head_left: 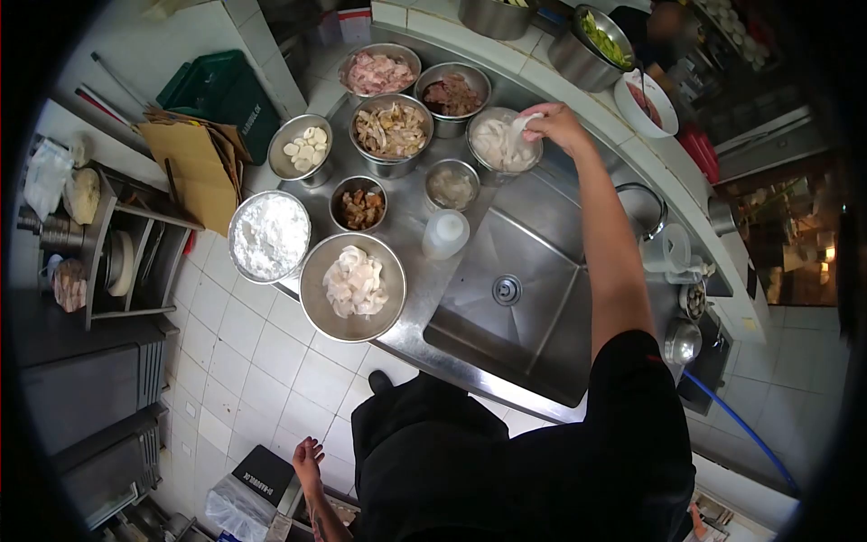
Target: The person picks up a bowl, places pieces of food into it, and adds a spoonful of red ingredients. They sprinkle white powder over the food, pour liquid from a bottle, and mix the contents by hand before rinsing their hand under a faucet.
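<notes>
My right hand (558, 129) reaches over a steel bowl (481, 163) at the back of the counter, its fingers pinched on a pale, floppy white slice (521, 126). More whitish pieces of the same look fill that bowl. Nearer to me, a wide steel bowl (312, 312) holds a small heap of pale slices (354, 282). Left of it stands a bowl of white powder (269, 237). My left hand (309, 461) hangs low at my left side, fingers loosely bent and apart, with nothing in it.
Steel bowls of raw meat (379, 72), mushroom-like pieces (390, 128), round white slices (305, 149) and brown chunks (361, 208) crowd the counter. A squeeze bottle (446, 235) stands beside the sink (506, 334). A curved tap (664, 212) and plastic tubs (666, 248) are at right.
</notes>
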`<state>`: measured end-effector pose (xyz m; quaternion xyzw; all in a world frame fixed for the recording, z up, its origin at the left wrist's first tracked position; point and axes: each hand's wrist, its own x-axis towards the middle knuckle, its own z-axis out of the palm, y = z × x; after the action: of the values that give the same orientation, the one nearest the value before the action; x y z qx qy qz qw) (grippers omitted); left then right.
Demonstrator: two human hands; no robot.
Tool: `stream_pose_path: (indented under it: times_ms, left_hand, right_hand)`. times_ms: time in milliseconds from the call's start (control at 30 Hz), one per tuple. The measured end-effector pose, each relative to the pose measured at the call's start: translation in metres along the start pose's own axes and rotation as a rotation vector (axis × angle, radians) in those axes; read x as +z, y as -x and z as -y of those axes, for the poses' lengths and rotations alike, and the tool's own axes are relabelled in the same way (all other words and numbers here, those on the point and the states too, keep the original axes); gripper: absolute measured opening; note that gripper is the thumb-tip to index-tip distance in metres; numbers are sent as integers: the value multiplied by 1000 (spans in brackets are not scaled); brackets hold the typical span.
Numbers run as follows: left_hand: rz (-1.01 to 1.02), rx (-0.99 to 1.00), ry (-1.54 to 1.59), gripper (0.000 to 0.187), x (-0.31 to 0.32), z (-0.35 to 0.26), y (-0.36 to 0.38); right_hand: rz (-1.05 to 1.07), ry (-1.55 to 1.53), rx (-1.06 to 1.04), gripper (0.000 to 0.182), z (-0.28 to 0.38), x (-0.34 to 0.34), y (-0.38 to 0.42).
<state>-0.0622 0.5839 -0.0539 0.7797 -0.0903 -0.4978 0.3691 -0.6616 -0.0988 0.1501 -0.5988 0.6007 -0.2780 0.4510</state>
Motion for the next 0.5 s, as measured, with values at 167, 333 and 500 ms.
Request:
stream_pose_path:
  times_ms: [167, 333, 500]
  left_hand:
    - [22, 48, 9, 37, 13, -25, -4]
    - [102, 157, 40, 40, 43, -86, -3]
    - [346, 380, 182, 40, 114, -206, 5]
  right_hand:
    - [62, -242, -147, 28, 52, 13, 23]
    - [209, -329, -235, 29, 129, 62, 72]
    - [449, -121, -230, 22, 164, 167, 135]
